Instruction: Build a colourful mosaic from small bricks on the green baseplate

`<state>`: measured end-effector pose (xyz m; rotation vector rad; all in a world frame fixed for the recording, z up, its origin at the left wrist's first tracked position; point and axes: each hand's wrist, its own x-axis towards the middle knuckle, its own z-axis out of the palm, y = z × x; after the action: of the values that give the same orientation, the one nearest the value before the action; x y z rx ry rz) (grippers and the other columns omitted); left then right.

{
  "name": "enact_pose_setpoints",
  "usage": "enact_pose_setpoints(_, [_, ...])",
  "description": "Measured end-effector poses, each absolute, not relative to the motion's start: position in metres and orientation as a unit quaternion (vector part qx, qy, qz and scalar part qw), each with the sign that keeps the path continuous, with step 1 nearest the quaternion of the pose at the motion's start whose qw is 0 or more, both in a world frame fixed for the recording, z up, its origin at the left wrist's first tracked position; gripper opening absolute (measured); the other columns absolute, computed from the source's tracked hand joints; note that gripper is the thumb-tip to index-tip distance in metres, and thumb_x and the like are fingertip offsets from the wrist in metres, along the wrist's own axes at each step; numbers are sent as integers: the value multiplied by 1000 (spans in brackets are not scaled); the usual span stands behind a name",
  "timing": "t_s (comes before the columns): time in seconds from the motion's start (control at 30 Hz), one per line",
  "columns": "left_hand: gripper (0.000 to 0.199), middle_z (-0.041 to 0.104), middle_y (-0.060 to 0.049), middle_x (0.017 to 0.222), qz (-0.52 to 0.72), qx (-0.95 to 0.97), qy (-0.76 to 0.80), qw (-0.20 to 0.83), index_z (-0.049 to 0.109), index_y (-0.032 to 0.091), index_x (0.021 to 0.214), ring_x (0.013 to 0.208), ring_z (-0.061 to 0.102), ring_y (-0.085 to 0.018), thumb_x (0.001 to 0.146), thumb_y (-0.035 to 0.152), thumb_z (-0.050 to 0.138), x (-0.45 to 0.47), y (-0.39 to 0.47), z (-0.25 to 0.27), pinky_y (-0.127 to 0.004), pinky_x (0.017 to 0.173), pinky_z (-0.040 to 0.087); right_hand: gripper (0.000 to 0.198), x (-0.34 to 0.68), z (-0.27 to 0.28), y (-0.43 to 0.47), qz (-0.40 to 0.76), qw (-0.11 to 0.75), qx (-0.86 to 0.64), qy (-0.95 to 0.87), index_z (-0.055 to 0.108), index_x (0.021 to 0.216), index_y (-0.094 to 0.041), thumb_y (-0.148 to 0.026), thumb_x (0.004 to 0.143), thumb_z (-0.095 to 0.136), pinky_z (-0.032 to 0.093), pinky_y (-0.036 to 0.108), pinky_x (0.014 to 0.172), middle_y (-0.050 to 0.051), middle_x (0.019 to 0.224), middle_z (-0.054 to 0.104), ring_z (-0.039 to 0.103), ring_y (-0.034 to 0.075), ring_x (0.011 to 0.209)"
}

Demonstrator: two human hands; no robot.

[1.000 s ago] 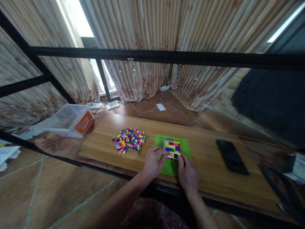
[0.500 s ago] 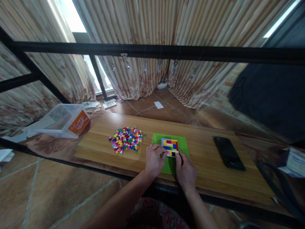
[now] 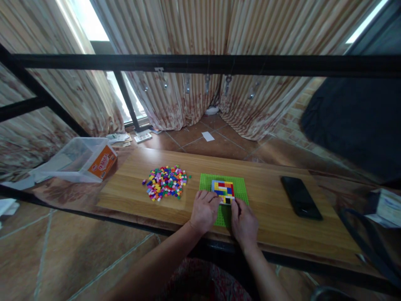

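A square build of coloured toy bricks (image 3: 224,187), with red, yellow, blue and white pieces and one black square near its front edge, stands on a green studded baseplate (image 3: 238,184). My left hand (image 3: 205,210) is closed at the build's front left corner, its fingers curled and pressed against the bricks. At the front right corner, my right hand (image 3: 245,221) pinches the edge with thumb and forefinger. Both sets of fingertips hide parts of the front edge. Whether a small loose brick sits under the left fingers cannot be made out.
A heap of small loose bricks (image 3: 167,182) lies left of the baseplate on the wooden board (image 3: 125,190). A black phone (image 3: 301,198) rests to the right. Beyond the left end stands a clear plastic bin (image 3: 78,161). A dark metal bar (image 3: 194,63) crosses above.
My left fingers have shifted slightly over the build's front left corner, covering a pink spot that showed there before. My right hand stays at its corner. The whole view has tilted a little.
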<state>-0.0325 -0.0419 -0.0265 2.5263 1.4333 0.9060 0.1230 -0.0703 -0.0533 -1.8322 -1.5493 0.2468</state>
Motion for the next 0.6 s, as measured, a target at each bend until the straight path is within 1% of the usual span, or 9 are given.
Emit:
enact_pose_setpoints(0.17, [21, 70, -7, 101, 267, 845, 461, 36, 69, 20, 102, 92, 57, -21, 95, 22, 49, -33, -44, -22, -39, 84, 42, 61, 123, -54, -70, 94, 353, -711, -601, 68, 108, -12, -56, 98, 28, 48, 37, 82, 17, 103, 73, 67, 26, 91])
enact_pose_setpoints(0.27, [21, 70, -6, 102, 262, 841, 471, 50, 70, 22, 104, 92, 58, -21, 94, 20, 51, -34, -45, -18, -39, 84, 43, 62, 123, -55, -70, 91, 356, -709, -603, 68, 108, -12, -56, 97, 27, 47, 37, 82, 17, 103, 73, 67, 26, 90])
enact_pose_setpoints(0.4, [29, 69, -8, 110, 290, 816, 492, 86, 67, 23, 114, 97, 59, -22, 92, 15, 50, -41, -49, -12, -40, 86, 46, 65, 122, -53, -70, 95, 357, -712, -597, 69, 108, -12, -59, 97, 25, 47, 37, 81, 17, 101, 73, 66, 27, 89])
enact_pose_setpoints(0.47, [31, 69, -9, 110, 321, 791, 512, 99, 65, 22, 116, 98, 60, -22, 93, 13, 47, -50, -53, -10, -40, 88, 47, 67, 122, -52, -71, 99, 355, -715, -594, 69, 108, -11, -60, 97, 25, 47, 37, 80, 17, 101, 73, 66, 27, 89])
enact_pose_setpoints(0.6, [26, 70, -7, 100, 359, 747, 547, 114, 67, 20, 107, 93, 62, -20, 92, 12, 47, -79, -66, -14, -36, 86, 51, 69, 123, -52, -72, 102, 351, -718, -593, 69, 110, -10, -60, 96, 24, 47, 36, 80, 19, 103, 72, 66, 28, 90])
